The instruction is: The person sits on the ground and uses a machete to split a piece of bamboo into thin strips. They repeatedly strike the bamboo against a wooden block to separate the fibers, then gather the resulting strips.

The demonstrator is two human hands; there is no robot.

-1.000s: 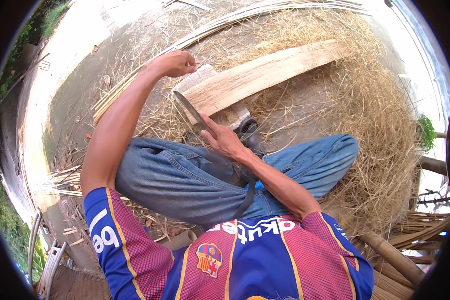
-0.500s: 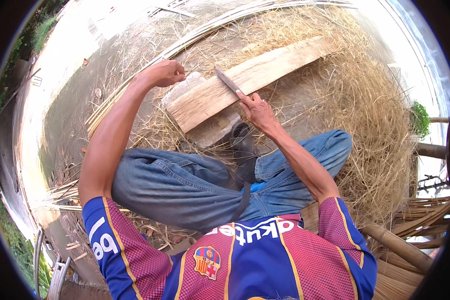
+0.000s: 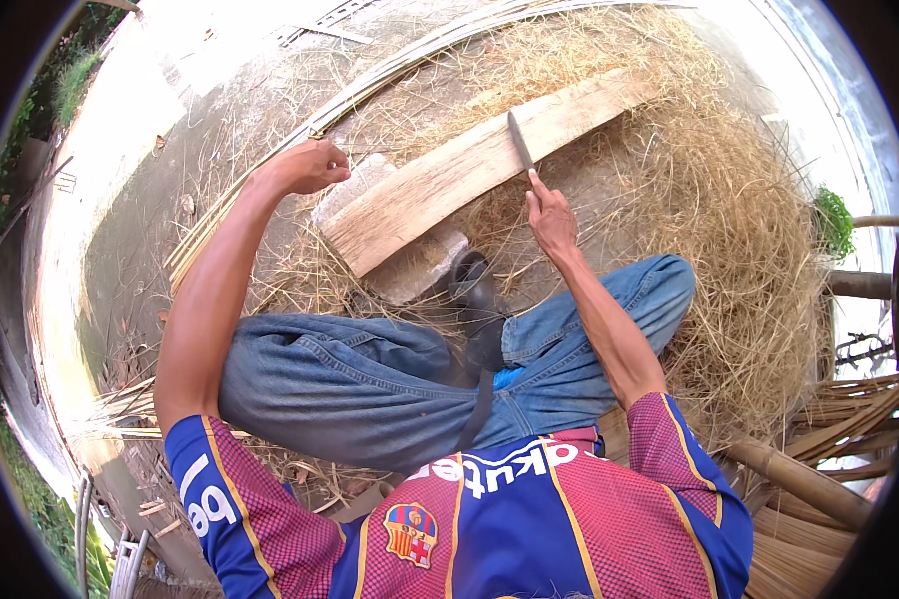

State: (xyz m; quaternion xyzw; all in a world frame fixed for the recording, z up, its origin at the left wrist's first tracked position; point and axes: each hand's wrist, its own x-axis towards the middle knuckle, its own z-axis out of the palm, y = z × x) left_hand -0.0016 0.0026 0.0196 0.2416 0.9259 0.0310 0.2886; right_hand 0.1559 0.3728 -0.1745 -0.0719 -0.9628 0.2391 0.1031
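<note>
Since the earlier frames the right hand [image 3: 551, 215] has swung the knife [image 3: 520, 142] away from the near end of the wooden plank [image 3: 469, 170] and up to its middle, toward the upper centre of the frame, while the left hand [image 3: 308, 166] has stayed near the plank's lower-left end.

At the far left of the frame, a bare concrete floor [image 3: 120, 230] curves along the rim, with long thin bamboo strips [image 3: 300, 130] lying across it. The left hand is closed into a fist at the upper left of centre, just beside the plank's near end; whether it grips a strip cannot be told. Below that end, a grey stone block [image 3: 425, 270] props the plank up. The plank runs diagonally from centre-left up toward the upper right. The right hand is wrapped around the knife's handle, forefinger stretched along it, and the blade lies against the plank's middle, pointing to the top of the frame. Blue jeans [image 3: 370, 389] cover the crossed legs at lower centre. A heap of dry straw [image 3: 729, 230] fills the right side, and bamboo poles [image 3: 799, 479] lie at the lower right.
</note>
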